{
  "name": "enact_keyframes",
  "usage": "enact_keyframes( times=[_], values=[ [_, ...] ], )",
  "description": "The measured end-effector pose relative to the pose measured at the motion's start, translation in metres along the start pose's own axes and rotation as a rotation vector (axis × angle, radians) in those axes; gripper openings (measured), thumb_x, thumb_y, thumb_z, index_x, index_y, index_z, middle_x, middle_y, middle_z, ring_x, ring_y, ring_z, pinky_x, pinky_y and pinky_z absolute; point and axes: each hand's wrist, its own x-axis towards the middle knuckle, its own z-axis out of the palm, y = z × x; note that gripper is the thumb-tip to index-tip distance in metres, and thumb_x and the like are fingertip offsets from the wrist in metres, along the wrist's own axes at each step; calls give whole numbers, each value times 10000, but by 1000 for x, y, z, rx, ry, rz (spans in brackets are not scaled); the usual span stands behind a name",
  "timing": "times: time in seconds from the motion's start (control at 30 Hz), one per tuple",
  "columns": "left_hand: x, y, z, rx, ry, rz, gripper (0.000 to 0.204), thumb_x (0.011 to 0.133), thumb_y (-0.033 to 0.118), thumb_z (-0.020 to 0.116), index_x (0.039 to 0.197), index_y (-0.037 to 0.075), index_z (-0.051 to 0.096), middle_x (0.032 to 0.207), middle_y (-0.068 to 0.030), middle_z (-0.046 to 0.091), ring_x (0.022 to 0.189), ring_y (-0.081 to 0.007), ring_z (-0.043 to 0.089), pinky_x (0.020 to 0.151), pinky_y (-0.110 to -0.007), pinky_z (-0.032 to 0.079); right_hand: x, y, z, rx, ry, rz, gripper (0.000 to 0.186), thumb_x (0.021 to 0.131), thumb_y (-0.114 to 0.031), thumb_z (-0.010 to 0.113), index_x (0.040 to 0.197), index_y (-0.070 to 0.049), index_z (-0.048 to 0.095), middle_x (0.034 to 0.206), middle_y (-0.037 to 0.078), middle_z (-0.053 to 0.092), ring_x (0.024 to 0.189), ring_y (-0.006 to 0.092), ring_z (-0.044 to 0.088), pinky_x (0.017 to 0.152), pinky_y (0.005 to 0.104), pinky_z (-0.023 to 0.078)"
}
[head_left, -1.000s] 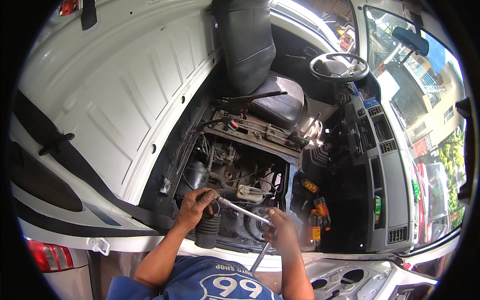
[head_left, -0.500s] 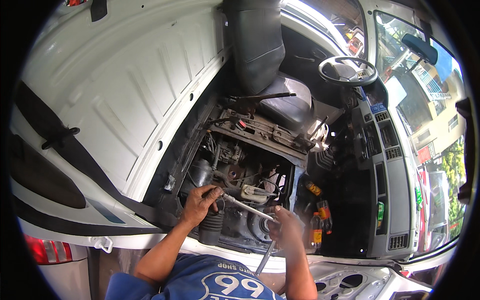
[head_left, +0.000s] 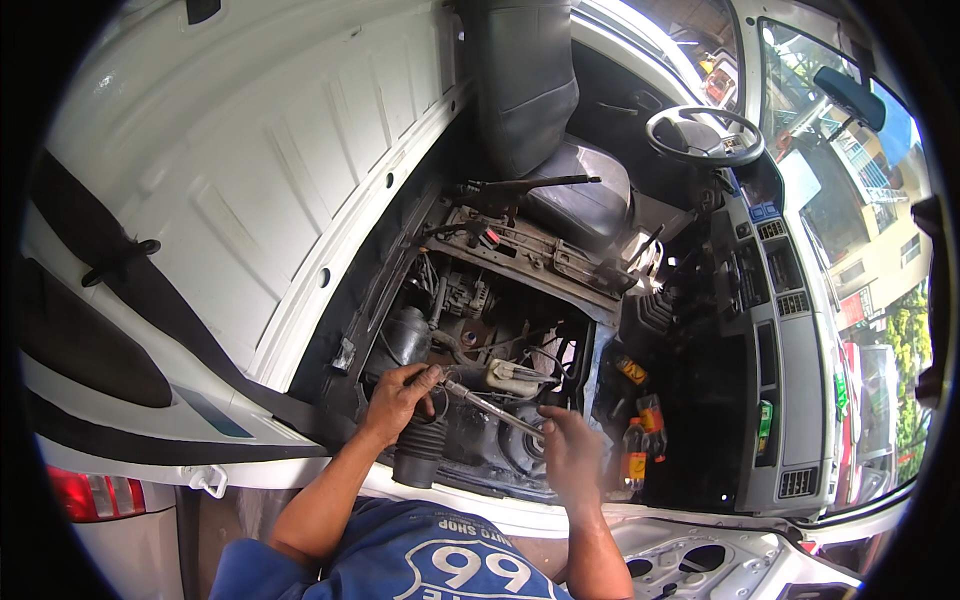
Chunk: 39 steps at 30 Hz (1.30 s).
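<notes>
My left hand (head_left: 400,400) is closed with thumb and fingers round one end of a long shiny metal rod tool (head_left: 492,407), which looks like a socket extension. A thin wire-like loop hangs by these fingertips. Just below is a ribbed black rubber hose (head_left: 420,450), its wide end toward me. My right hand (head_left: 572,450), smeared by motion, closes round the rod's other end. Beneath the rod lies the open engine bay (head_left: 470,335), with a rounded metal canister (head_left: 405,335) and a whitish plastic reservoir (head_left: 515,378).
Beyond the bay are a metal seat frame (head_left: 530,250) with a lever and a black driver's seat (head_left: 580,195). Bottles (head_left: 634,450) stand on the footwell floor at right, beside the dashboard (head_left: 785,350). A seat belt (head_left: 190,330) runs along the left; an open door (head_left: 700,560) is lower right.
The view has shifted slightly. My right hand has turned, and the bar that stuck out below it no longer shows. My left hand keeps its grip by the hose.
</notes>
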Motion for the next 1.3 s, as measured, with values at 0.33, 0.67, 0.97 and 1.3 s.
enact_keyframes(
  times=[0.33,0.67,0.97,1.3],
  values=[
    [4,-3,6,-21,2,142,478,962,461,691,1036,-9,737,801,-49,680,586,-106,596,581,-251,445,11,-4,2,792,15,789,186,1028,-190,571,1089,-40,664,613,20,479,491,108,454,425,313,395],
    [10,-10,17,-5,93,197,427,971,369,678,1004,-56,710,854,-89,686,570,-129,562,560,-270,446,24,16,-8,895,-88,891,272,1052,-249,577,1186,-27,660,707,2,541,493,88,465,424,256,367],
    [25,-29,3,-15,48,-90,429,997,381,661,958,-44,706,805,-60,646,565,-122,533,539,-267,433,10,8,-6,-236,86,-549,285,919,-152,734,1200,-113,706,664,41,544,593,176,581,479,340,455],
    [11,5,4,-32,-146,-147,366,1037,333,592,1172,15,711,892,-49,701,776,-138,631,735,-287,482,4,-1,-5,-172,17,-421,277,967,-167,672,1209,-33,678,750,123,629,653,295,623,607,387,520]
  ],
)
